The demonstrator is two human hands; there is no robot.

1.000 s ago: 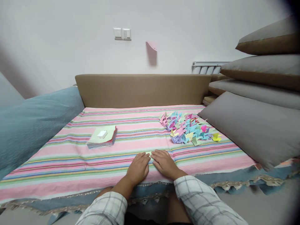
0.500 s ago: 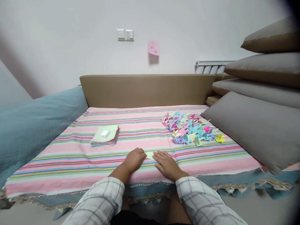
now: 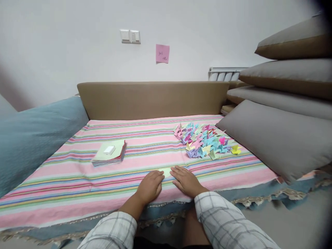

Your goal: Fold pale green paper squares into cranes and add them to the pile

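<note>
A small pale green piece of folding paper (image 3: 167,172) lies on the striped cloth in front of me. Its middle shows between my hands; the rest is covered by fingers. My left hand (image 3: 150,185) rests at the paper's left side, fingertips touching it and thumb apart below. Across from it, my right hand (image 3: 187,181) lies flat on the right end, fingers stretched out and pressing down. Beyond my right hand is a pile of colourful folded paper cranes (image 3: 207,141). A stack of paper sheets (image 3: 118,155) sits at the left with a small white block (image 3: 109,150) on top.
The striped cloth (image 3: 145,155) covers the seat of a couch with a brown backrest (image 3: 153,100). Grey cushions (image 3: 282,135) are piled at the right, and a blue-covered armrest (image 3: 44,128) stands at the left. A pink note (image 3: 162,54) hangs on the wall.
The view has turned slightly to the right. My left hand has shifted lower and its fingers have straightened beside the paper. My right hand remains flat on the paper.
</note>
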